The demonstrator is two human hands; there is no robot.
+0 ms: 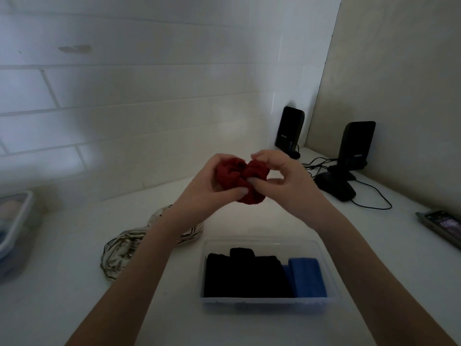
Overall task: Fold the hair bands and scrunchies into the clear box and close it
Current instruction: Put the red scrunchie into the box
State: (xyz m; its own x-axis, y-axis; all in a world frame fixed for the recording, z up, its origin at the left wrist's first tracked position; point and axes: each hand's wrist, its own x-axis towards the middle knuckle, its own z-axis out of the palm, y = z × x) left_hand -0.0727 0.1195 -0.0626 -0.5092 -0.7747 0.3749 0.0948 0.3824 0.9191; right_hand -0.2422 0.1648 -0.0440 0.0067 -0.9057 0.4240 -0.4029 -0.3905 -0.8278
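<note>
A dark red scrunchie [239, 174] is bunched up in the air above the white counter, held from both sides. My left hand [212, 191] grips its left part and my right hand [282, 178] pinches its right part. Below them the clear box [264, 302] stands open near the front edge, with folded black bands [244, 275] on its left and a folded blue band [306, 275] on its right. A cream striped scrunchie [124, 248] lies on the counter left of the box, partly hidden by my left forearm.
Two black speakers [289, 128] [354, 148] with cables stand in the back right corner. A phone [441, 227] lies at the right edge. A lidded plastic container [15, 221] sits at the far left. A tiled wall rises behind.
</note>
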